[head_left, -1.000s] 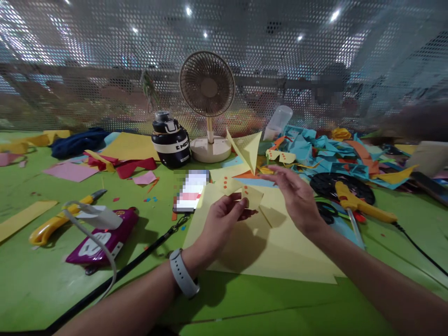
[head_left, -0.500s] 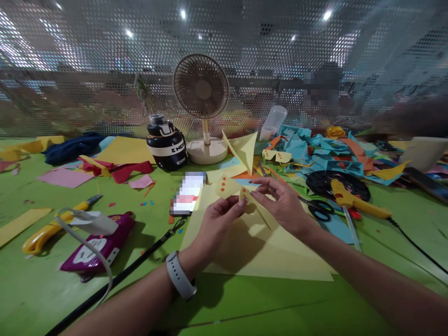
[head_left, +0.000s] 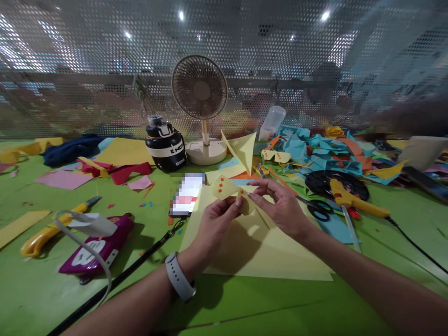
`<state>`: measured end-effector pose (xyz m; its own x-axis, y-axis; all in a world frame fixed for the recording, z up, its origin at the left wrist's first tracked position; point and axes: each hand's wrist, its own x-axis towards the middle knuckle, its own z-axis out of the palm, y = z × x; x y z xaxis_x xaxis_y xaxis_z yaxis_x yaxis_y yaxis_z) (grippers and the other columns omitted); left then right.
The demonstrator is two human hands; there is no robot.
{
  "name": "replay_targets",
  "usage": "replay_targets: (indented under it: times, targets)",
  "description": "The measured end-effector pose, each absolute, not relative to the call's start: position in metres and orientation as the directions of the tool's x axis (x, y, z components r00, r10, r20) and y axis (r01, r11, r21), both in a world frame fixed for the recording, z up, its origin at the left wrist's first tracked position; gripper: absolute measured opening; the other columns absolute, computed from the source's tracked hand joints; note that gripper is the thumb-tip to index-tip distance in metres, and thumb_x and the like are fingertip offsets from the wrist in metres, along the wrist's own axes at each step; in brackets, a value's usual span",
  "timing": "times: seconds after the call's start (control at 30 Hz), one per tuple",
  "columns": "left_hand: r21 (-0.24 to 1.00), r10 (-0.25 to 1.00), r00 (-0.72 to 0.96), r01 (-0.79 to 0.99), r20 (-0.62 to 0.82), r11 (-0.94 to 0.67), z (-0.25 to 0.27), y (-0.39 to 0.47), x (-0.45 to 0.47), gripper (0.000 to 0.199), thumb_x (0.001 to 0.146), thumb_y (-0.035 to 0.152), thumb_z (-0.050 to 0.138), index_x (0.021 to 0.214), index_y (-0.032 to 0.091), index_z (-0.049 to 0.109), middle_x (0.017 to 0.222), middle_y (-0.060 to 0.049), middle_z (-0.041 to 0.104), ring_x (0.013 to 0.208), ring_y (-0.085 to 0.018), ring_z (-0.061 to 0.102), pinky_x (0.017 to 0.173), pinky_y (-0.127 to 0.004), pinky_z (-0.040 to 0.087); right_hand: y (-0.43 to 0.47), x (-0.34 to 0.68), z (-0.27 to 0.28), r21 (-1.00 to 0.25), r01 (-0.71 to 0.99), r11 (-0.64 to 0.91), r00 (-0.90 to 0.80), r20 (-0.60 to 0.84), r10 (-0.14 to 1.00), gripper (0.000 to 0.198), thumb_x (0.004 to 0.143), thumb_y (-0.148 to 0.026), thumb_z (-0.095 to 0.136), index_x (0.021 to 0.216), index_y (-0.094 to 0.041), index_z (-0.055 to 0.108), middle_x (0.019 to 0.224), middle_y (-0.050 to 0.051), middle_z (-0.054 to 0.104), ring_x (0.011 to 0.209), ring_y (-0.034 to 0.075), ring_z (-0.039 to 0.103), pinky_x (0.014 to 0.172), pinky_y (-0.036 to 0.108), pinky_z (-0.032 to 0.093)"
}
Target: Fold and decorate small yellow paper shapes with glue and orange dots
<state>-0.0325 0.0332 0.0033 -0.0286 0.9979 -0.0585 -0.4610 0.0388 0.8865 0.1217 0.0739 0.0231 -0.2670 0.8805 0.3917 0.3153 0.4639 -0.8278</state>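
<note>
A small, curved piece of pale yellow paper (head_left: 224, 186) dotted with orange squares is pinched between the thumb and fingers of my left hand (head_left: 222, 219). My right hand (head_left: 280, 205) is close by on the right, its thumb and forefinger drawn together at the paper's edge. Whether anything tiny is between those fingertips I cannot make out. Below both hands lie large pale yellow sheets (head_left: 266, 261), partly in shadow. Further back rests a similar yellow paper cutout (head_left: 276, 156) with orange squares.
Black scissors (head_left: 319, 210) and a yellow glue gun (head_left: 360, 203) lie on the right. A phone (head_left: 188, 193), purple power bank (head_left: 98, 245) and yellow cutter (head_left: 56, 228) are leftward. Behind stand a fan (head_left: 206, 151), a dark bottle (head_left: 166, 147) and blue paper scraps (head_left: 308, 140).
My right fingertips have shifted slightly at the paper's edge, and the paper in my left hand has tilted a little. The whole view has moved slightly.
</note>
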Motion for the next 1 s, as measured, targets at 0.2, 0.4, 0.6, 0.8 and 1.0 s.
replay_targets:
  times: [0.2, 0.4, 0.6, 0.8, 1.0]
  targets:
    - [0.887, 0.997, -0.037, -0.461, -0.062, 0.038, 0.0032, 0.0334, -0.0324, 0.016, 0.069, 0.028, 0.078, 0.078, 0.017, 0.073, 0.077, -0.001, 0.069, 0.068, -0.009, 0.059, 0.071, -0.022, 0.048, 0.0725, 0.1211, 0.0242, -0.829, 0.309, 0.467, -0.26, 0.399, 0.879, 0.024, 0.082, -0.027, 0.062, 0.105, -0.019, 0.064, 0.08, 0.002, 0.064, 0.076, 0.014, 0.059, 0.076, 0.03, 0.047]
    - [0.895, 0.997, -0.044, -0.444, -0.063, 0.037, 0.0036, 0.0325, -0.0331, 0.017, 0.07, 0.028, 0.077, 0.082, 0.017, 0.072, 0.085, -0.002, 0.07, 0.074, -0.011, 0.061, 0.074, -0.023, 0.049, 0.0736, 0.1218, 0.0224, -0.839, 0.285, 0.463, -0.259, 0.398, 0.88, 0.024, 0.083, -0.029, 0.062, 0.105, -0.02, 0.064, 0.08, 0.002, 0.063, 0.076, 0.015, 0.059, 0.076, 0.032, 0.047]
    - [0.909, 0.996, -0.071, -0.417, -0.052, 0.018, 0.0029, 0.0316, -0.034, 0.018, 0.071, 0.029, 0.076, 0.082, 0.016, 0.071, 0.087, -0.002, 0.07, 0.076, -0.012, 0.061, 0.075, -0.025, 0.05, 0.075, 0.1222, 0.0218, -0.838, 0.27, 0.474, -0.25, 0.415, 0.875, 0.022, 0.082, -0.027, 0.062, 0.103, -0.019, 0.063, 0.081, 0.002, 0.063, 0.077, 0.015, 0.059, 0.076, 0.031, 0.047]
    - [0.894, 0.993, -0.104, -0.448, -0.048, -0.004, 0.0032, 0.0317, -0.0337, 0.024, 0.069, 0.028, 0.077, 0.089, 0.018, 0.072, 0.094, -0.004, 0.072, 0.08, -0.013, 0.063, 0.08, -0.028, 0.051, 0.0754, 0.1224, 0.0227, -0.835, 0.273, 0.479, -0.26, 0.415, 0.872, 0.022, 0.083, -0.026, 0.062, 0.103, -0.019, 0.063, 0.079, 0.0, 0.062, 0.075, 0.014, 0.058, 0.075, 0.03, 0.047]
    - [0.9, 0.994, -0.101, -0.435, -0.04, -0.008, 0.0031, 0.0336, -0.034, 0.02, 0.068, 0.027, 0.077, 0.085, 0.016, 0.073, 0.089, -0.004, 0.074, 0.076, -0.013, 0.064, 0.079, -0.027, 0.051, 0.074, 0.1217, 0.023, -0.831, 0.276, 0.483, -0.272, 0.415, 0.868, 0.022, 0.082, -0.024, 0.062, 0.104, -0.02, 0.064, 0.08, 0.001, 0.063, 0.075, 0.014, 0.058, 0.074, 0.03, 0.047]
